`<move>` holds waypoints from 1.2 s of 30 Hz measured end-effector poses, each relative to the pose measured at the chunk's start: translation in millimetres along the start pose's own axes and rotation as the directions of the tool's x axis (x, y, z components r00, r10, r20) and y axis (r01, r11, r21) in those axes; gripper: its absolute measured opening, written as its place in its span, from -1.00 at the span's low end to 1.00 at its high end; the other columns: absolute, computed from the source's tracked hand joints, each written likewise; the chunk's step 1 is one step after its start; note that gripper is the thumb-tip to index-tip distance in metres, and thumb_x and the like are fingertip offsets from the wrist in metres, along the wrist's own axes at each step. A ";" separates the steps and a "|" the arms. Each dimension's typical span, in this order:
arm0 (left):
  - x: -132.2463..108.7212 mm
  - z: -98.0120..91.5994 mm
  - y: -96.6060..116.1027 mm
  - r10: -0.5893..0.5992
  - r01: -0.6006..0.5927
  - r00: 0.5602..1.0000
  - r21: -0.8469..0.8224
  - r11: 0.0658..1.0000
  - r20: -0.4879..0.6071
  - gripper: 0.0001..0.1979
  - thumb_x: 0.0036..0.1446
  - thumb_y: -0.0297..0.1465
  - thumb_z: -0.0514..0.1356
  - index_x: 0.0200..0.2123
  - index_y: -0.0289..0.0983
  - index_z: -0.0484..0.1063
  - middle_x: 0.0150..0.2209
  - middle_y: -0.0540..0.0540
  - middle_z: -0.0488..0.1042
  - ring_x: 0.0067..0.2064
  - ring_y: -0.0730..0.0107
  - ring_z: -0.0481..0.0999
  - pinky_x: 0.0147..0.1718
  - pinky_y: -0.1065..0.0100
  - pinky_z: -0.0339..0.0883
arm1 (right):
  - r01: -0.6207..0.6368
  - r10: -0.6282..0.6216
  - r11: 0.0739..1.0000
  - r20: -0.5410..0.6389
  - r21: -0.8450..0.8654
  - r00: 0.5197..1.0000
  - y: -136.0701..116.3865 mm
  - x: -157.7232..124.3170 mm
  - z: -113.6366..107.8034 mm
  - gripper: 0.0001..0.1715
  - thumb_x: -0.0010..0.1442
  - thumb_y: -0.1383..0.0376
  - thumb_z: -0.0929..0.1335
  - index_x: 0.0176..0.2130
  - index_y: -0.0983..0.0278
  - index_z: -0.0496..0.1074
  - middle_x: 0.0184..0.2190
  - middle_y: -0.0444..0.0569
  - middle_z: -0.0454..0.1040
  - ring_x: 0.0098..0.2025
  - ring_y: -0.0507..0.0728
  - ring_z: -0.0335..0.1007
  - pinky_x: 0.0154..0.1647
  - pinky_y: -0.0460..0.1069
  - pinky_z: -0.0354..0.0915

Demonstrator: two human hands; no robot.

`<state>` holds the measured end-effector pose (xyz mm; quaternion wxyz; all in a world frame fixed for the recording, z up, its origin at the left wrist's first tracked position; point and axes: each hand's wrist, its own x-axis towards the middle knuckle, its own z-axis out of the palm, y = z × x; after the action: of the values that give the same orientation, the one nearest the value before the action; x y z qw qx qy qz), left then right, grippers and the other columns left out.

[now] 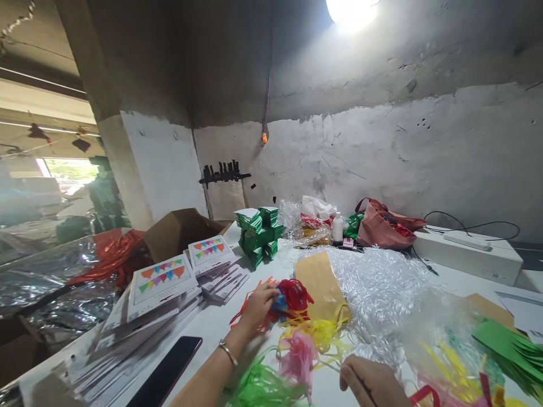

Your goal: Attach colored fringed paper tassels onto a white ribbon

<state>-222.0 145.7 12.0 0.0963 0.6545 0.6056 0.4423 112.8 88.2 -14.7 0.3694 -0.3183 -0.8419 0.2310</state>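
My left hand (259, 302), with a silver bangle on its wrist, reaches over a tangled bunch of red, orange and blue ribbon strips (297, 297). Its fingers curl down into them, and the fingertips are partly hidden. My right hand (373, 380) is closed low in the view, beside a thin pale strip that runs up to the fingers; what it holds is hidden. Between the hands are yellow ribbon strips (318, 333), pink ribbon strips (298, 357) and green ribbon strips (263, 384). A tan paper piece (322, 282) lies just behind the red strips.
Stacks of printed cards with bunting pictures (161, 282) and a dark phone (167, 370) lie on the left. Green bundles (258, 234) stand behind. Clear stringy plastic (369, 288) spreads at right, near green sheets (509, 350). A white bottle (337, 228) and red bag (386, 226) stand by the wall.
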 end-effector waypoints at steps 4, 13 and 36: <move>-11.7 -27.6 38.0 -0.040 0.003 0.953 -0.121 0.993 -0.300 -0.67 0.36 -0.15 0.15 -0.07 -0.27 0.54 -0.03 -0.17 0.60 0.03 0.15 0.57 0.10 0.04 0.40 | 0.017 -0.017 0.999 0.000 0.043 1.000 -6.2 1.6 -11.2 -0.24 0.46 -0.14 -0.01 -0.41 0.19 0.42 -0.54 -0.10 0.47 -0.50 0.07 0.38 -0.40 -0.09 0.24; -69.6 -15.1 111.2 -0.117 0.004 0.902 -0.263 0.965 -0.416 -0.51 0.14 -0.07 0.31 0.04 -0.23 0.58 -0.35 -0.07 0.65 -0.31 0.22 0.61 -0.24 0.28 0.48 | -0.077 0.094 0.975 -0.075 0.209 0.993 -38.4 2.9 -42.4 -0.37 0.46 -0.10 0.10 -0.37 0.20 0.43 -0.51 -0.12 0.43 -0.46 0.08 0.33 -0.36 -0.06 0.20; -125.9 92.3 157.8 -0.130 0.492 0.870 -0.813 0.311 0.476 -0.52 -0.08 -0.02 0.50 -0.32 -0.30 0.57 -0.53 -0.05 0.56 -0.50 0.46 0.47 -0.46 0.45 0.21 | -0.266 0.289 0.667 0.088 0.696 0.953 -40.6 8.6 -46.2 -0.77 0.18 0.16 0.43 -0.32 0.31 0.50 -0.55 -0.22 0.26 -0.52 -0.03 0.13 -0.50 -0.11 0.07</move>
<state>-30.4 33.9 3.7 0.6243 0.4194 0.3479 0.5598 129.0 73.4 43.3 0.4353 -0.2821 -0.6272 0.5810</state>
